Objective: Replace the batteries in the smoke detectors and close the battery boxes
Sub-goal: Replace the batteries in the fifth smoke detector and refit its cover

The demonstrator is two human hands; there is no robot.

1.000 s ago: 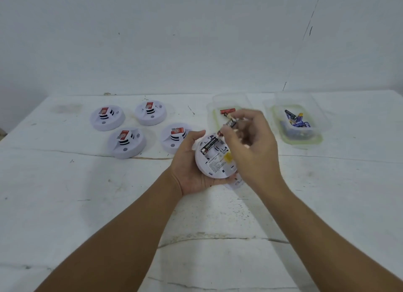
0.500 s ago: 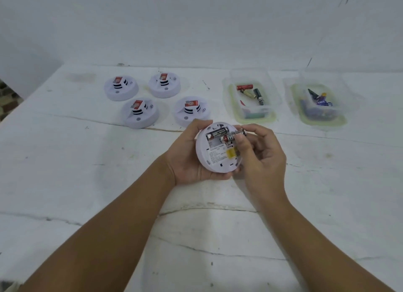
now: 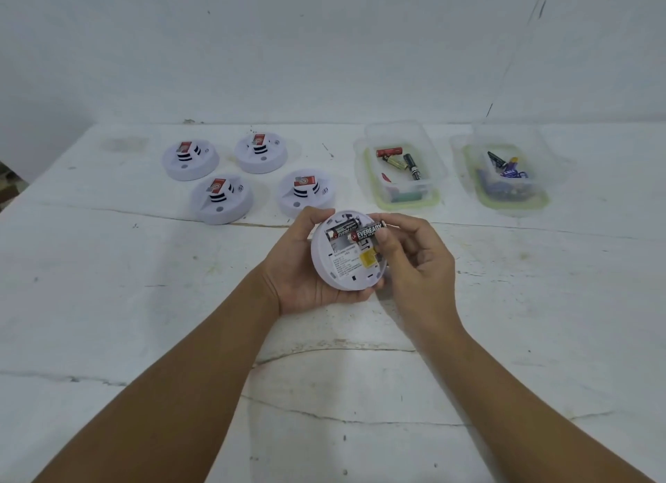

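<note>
Battery (image 3: 368, 231) end behind fingers (image 3: 382, 238)

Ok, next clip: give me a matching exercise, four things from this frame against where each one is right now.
Things:
1. held smoke detector
2. Eveready battery
3. red battery
4. four smoke detectors

Places:
A. pinched in the right hand
B. in the left clear tub
C. cradled in the left hand
D. on the table, far left

Pairs: 1-C, 2-A, 3-B, 4-D
</note>
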